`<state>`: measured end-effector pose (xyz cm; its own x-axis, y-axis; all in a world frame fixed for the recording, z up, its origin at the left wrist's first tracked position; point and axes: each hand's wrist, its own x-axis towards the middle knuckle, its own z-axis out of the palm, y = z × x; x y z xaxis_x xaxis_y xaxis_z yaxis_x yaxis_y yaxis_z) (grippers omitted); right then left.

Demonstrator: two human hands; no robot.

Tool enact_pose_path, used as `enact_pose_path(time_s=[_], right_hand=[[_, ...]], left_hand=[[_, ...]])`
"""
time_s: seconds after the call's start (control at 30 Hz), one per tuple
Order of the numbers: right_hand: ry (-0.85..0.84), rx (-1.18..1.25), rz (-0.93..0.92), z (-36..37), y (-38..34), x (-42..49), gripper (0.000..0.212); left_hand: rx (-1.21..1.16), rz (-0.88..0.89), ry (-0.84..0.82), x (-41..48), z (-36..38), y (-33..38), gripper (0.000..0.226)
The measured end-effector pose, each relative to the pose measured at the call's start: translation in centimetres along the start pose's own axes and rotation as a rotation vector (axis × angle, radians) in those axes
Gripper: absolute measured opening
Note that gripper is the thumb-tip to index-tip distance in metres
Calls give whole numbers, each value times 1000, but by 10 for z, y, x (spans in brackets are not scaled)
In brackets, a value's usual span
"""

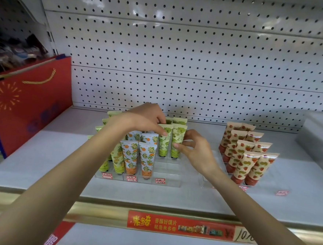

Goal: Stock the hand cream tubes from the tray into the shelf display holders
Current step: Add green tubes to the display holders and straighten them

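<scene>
Left hand (147,119) pinches the crimped top of a green tube (163,141) between thumb and fingertips. The tube is upright, cap down, in the right column of the clear holder (166,173) at mid-shelf.

Right hand (195,149) has fingers curled, thumb and index finger pinching the right edge of the second green tube (178,138). That one touches the first on its right, also upright and cap down. More green tubes (180,121) stand directly behind the pair, only their tops showing.

Holder contents, left to right:
- yellow pineapple tubes (117,157), partly hidden by the left forearm
- orange-print tubes (147,159), two side by side at the front, more behind
- the green ones, set further back than the front orange pair

Red price tags (132,178) are stuck along the holder's front lip.

A second clear holder (203,180) sits just right of the first, partly behind the right wrist. It holds strawberry-print tubes (247,162) in stepped rows two wide, all cap down. One loose red tag (282,192) lies on the shelf near it.

Both holders stand on a white shelf (39,161) with a white pegboard (180,56) behind. A red gift bag (30,101) with a gold cord handle stands at the shelf's left end, well apart from the holders. A red promo strip (180,226) with a handwritten price is on the gold shelf edge.
</scene>
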<state>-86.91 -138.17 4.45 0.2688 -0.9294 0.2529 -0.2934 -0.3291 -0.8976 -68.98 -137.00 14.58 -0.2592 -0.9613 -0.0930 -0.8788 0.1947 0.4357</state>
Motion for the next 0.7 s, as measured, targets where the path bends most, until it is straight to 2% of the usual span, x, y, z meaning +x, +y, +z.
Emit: enact_pose_path(time_s=[0.17, 0.3, 0.43, 0.7], right_hand=[[-18, -13, 9, -1, -1, -1, 23], [-20, -31, 10, -1, -3, -2, 25], [-21, -53, 4, -3, -6, -4, 24], [54, -111, -44, -15, -32, -6, 23]], left_hand=[[-28, -8, 34, -5, -1, 1, 23], [-39, -35, 76, -11, -3, 3, 37], [-39, -28, 104, -17, -7, -1, 30], [14, -44, 276, -48, -22, -7, 28]])
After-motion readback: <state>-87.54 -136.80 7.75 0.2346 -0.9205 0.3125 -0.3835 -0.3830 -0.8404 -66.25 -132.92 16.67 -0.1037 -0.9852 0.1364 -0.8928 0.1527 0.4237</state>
